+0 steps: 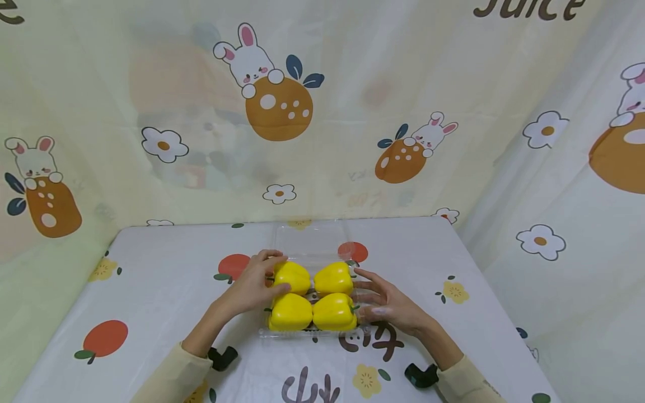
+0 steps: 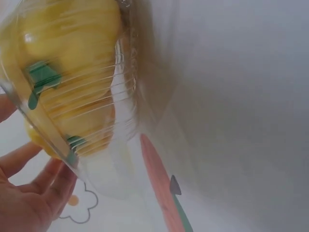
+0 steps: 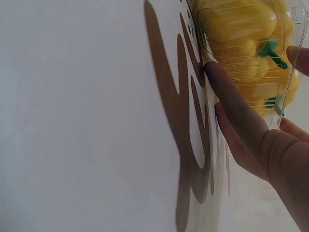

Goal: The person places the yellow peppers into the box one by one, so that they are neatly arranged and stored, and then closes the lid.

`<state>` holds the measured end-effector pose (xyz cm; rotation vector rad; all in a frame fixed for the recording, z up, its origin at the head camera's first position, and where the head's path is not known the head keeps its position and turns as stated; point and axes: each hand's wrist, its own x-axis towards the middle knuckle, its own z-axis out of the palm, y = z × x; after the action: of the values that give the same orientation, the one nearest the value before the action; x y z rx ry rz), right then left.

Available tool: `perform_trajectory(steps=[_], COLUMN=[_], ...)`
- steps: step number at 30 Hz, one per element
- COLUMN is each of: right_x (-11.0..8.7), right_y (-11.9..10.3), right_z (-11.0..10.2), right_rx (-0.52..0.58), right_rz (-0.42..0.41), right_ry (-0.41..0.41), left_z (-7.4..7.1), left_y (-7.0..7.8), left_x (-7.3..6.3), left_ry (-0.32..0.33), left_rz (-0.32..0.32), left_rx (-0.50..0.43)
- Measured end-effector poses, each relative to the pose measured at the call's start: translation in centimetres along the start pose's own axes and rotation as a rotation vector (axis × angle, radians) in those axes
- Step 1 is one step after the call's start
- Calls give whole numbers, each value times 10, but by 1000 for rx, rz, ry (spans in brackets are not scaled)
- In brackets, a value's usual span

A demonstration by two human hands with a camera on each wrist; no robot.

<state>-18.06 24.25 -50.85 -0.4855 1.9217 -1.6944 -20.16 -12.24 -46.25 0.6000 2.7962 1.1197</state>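
Observation:
Several yellow bell peppers (image 1: 334, 312) with green stems sit in two rows in a clear plastic clamshell container (image 1: 287, 334), its lid (image 1: 309, 238) raised at the back. My left hand (image 1: 257, 285) holds the rear left pepper (image 1: 294, 277), thumb on its near side and fingers behind. From the left wrist view, the fingers (image 2: 46, 183) reach past the container rim to that pepper. My right hand (image 1: 390, 302) rests against the container's right wall with fairly straight, spread fingers. In the right wrist view one fingertip (image 3: 211, 67) touches low on the wall.
A white tablecloth (image 1: 166, 313) printed with fruit, flowers and lettering covers the table. Patterned curtains (image 1: 347, 151) hang behind and at both sides. A small dark object sits by each wrist, one at the left (image 1: 223, 358) and one at the right (image 1: 421, 375).

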Motion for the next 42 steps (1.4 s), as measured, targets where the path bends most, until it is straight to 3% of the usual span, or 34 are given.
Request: perform_trajectory(steps=[10, 20, 25, 32, 37, 42], right_x=[-1, -1, 0, 0, 0, 0], right_y=[1, 2, 2, 2, 3, 3], right_z=[-1, -1, -2, -1, -1, -2], right_rx=[-1, -1, 7, 7, 13, 12], right_rz=[-9, -17, -17, -22, -23, -24], right_ry=[-7, -9, -9, -14, -20, -24], left_z=[-12, -18, -21, -20, -18, -16], left_y=[-10, -25, -33, -49, -57, -65], left_x=[4, 16, 22, 34, 41, 47], left_ry=[82, 195, 192, 181, 137, 86], left_rz=[-10, -214, -306, -372, -463, -501], left_rx=[-193, -291, -357, -506, -607, -684])
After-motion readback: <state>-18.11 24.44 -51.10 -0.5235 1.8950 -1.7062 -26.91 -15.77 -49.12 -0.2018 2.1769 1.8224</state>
